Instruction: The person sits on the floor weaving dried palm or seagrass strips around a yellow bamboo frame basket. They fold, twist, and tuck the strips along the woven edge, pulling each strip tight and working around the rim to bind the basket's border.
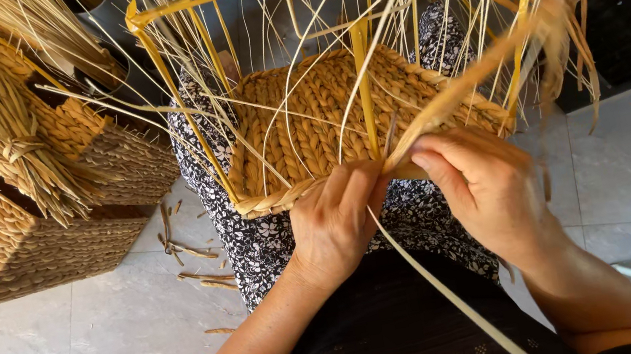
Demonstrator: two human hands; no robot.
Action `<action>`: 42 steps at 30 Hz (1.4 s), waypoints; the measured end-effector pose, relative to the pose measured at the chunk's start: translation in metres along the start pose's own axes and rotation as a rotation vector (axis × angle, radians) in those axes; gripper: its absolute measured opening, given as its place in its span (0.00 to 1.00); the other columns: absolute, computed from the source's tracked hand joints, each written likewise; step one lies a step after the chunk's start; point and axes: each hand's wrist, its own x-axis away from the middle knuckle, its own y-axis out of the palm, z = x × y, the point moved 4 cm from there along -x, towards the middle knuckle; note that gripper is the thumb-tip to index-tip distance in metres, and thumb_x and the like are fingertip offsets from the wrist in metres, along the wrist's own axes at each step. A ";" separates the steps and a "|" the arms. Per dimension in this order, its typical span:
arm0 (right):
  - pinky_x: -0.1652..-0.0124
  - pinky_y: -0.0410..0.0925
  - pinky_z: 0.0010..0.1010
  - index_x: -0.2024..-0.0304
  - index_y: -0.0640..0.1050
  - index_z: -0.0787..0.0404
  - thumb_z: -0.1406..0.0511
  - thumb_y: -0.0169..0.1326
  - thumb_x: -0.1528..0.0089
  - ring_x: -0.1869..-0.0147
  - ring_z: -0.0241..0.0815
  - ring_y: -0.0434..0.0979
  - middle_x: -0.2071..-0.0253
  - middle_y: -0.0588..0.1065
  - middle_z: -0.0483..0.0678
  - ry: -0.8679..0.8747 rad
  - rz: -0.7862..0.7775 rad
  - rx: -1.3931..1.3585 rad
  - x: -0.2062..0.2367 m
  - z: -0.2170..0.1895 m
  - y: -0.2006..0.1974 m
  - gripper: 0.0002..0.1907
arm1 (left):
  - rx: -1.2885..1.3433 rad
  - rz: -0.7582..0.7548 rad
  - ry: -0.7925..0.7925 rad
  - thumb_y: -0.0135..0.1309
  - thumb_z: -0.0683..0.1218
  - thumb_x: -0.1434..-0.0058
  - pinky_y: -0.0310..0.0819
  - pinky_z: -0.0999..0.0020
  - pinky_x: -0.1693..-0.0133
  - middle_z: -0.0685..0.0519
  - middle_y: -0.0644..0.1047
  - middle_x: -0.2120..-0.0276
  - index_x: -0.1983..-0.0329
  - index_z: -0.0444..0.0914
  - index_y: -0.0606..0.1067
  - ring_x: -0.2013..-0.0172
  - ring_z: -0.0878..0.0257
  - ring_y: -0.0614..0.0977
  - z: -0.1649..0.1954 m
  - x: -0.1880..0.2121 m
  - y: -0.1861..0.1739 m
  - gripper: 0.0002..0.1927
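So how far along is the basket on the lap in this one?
The woven base looks finished, and a braided row runs along its near edge. In hand: the left hand presses the braid at the yellow frame while the right hand pinches a flat straw strand. The sides look barely begun: frame bars bare, loose thin stakes standing unwoven.

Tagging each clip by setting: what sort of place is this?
Probably a home or small basket-weaving workspace: finished woven baskets stand on a tiled floor, a bundle of dried straw lies on them, and a half-woven basket on a yellow frame rests on the person's lap.
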 end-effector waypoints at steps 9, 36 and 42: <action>0.68 0.71 0.28 0.55 0.72 0.65 0.70 0.61 0.36 0.66 0.37 0.81 0.63 0.80 0.48 0.125 -0.091 -0.167 -0.020 0.008 0.041 0.11 | 0.003 0.024 -0.083 0.62 0.43 0.33 0.76 0.66 0.71 0.53 0.78 0.68 0.60 0.38 0.72 0.73 0.62 0.81 0.004 0.005 0.001 0.08; 0.74 0.73 0.24 0.25 0.59 0.59 0.69 0.55 0.34 0.71 0.32 0.80 0.59 0.83 0.50 0.325 -0.382 -0.397 -0.020 0.042 0.042 0.35 | -0.008 -0.438 -0.354 0.54 0.48 0.37 0.80 0.53 0.72 0.49 0.78 0.65 0.55 0.45 0.79 0.73 0.47 0.83 -0.023 -0.030 0.013 0.09; 0.82 0.67 0.20 0.45 0.75 0.64 0.73 0.57 0.35 0.79 0.29 0.71 0.60 0.79 0.48 0.517 -0.302 -0.497 -0.014 0.047 0.048 0.15 | 0.288 -0.243 -0.138 0.57 0.40 0.41 0.84 0.59 0.62 0.47 0.77 0.57 0.45 0.33 0.73 0.63 0.50 0.85 -0.018 -0.018 -0.012 0.20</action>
